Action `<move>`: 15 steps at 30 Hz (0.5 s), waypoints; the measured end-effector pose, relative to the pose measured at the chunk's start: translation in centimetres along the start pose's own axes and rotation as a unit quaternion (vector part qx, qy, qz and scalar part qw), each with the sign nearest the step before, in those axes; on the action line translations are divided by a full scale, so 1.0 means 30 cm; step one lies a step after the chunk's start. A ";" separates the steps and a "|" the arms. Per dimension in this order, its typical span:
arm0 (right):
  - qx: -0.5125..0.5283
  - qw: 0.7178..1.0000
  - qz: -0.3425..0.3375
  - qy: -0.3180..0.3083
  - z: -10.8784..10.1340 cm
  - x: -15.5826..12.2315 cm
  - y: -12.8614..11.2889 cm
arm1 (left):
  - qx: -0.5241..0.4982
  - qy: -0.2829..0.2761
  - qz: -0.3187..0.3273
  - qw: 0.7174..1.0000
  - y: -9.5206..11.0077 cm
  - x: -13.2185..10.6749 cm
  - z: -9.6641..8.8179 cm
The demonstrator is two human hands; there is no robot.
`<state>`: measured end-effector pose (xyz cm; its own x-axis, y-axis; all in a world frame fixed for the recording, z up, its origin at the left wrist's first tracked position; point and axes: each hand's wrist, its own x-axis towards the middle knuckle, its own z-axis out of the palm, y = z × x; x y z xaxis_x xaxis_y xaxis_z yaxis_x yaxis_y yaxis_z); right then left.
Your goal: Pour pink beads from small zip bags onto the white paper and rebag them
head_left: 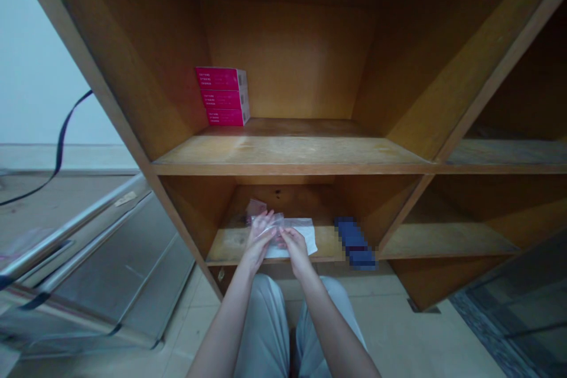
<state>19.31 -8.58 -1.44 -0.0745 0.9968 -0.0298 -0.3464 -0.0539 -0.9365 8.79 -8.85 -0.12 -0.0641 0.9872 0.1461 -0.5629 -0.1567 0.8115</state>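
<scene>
Clear plastic bag [277, 220] is held over the white sheet [309, 228]; left hand [257, 238] and right hand [294, 242] appear pinched on it, exact fingertip contact unclear. Step judged in hand: bag handling; next move calls for steady two-handed control.

The stacked pink boxes [224, 98] bear white print [206, 80] too small to read.

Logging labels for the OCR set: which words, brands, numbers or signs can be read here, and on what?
None readable.
Three pink boxes: white print on fronts, grey marks on ends, all too small and blurred.
Clear plastic bag and white sheet: no text I can make out.
Blue item: pixelated, can't tell.
</scene>
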 end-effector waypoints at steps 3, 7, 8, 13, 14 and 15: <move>0.016 0.999 -0.013 0.027 -0.010 -0.007 -0.017 | -0.009 0.003 -0.016 1.000 0.011 -0.034 0.013; 0.023 0.999 -0.024 0.036 -0.029 -0.010 -0.030 | -0.036 0.057 -0.055 0.996 0.009 -0.058 -0.012; 0.024 0.999 -0.026 0.039 -0.031 -0.010 -0.030 | -0.039 0.078 -0.064 0.994 0.006 -0.060 -0.019; 0.036 0.997 -0.033 0.066 -0.032 -0.007 -0.021 | -0.050 0.102 -0.101 0.988 0.003 -0.068 -0.026; 0.037 0.996 -0.033 0.070 -0.031 -0.005 -0.018 | -0.049 0.098 -0.105 0.988 0.004 -0.070 -0.024; 0.039 0.996 -0.033 0.074 -0.032 -0.003 -0.015 | -0.046 0.095 -0.108 0.989 0.005 -0.073 -0.022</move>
<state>20.37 -8.60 -1.36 0.0880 0.9958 -0.0254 -0.4173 0.0137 -0.9087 8.30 -11.01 -0.69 -0.0837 0.9865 -0.1406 -0.6531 0.0523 0.7555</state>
